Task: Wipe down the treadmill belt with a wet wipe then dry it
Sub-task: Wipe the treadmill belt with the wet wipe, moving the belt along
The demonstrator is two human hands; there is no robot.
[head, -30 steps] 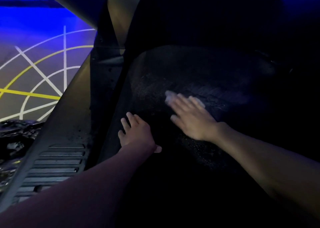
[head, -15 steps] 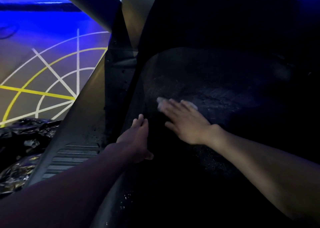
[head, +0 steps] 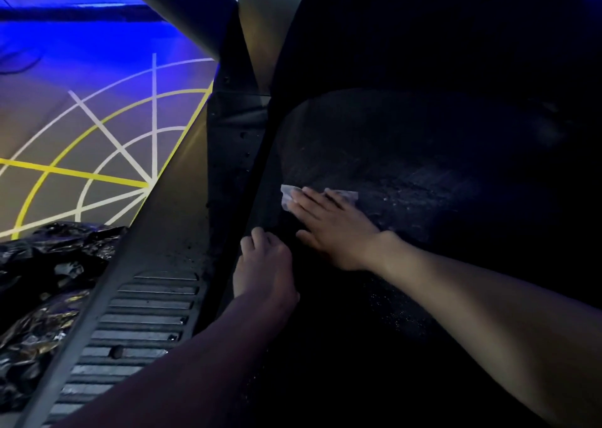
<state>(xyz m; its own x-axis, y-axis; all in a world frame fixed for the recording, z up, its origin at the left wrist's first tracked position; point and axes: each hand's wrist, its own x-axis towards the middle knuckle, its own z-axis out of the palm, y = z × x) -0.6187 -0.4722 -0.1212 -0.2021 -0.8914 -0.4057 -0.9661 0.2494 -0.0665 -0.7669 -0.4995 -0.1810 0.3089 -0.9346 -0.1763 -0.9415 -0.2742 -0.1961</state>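
The dark treadmill belt fills the middle and right of the view, dusty and speckled. My right hand lies flat on it with straight fingers, pressing a pale wet wipe against the belt near its left edge. The wipe shows at my fingertips; the rest is hidden under my palm. My left hand rests at the belt's left edge beside the side rail, its fingers curled downward and holding nothing that I can see.
The grey side rail with ribbed grooves runs along the left. A crumpled black plastic bag lies on the floor beyond it. The floor carries white and yellow lines. A grey upright post rises at the top.
My right hand has slid the wipe leftward across the belt toward its left edge. My left hand went from flat on the belt to curled at the edge.
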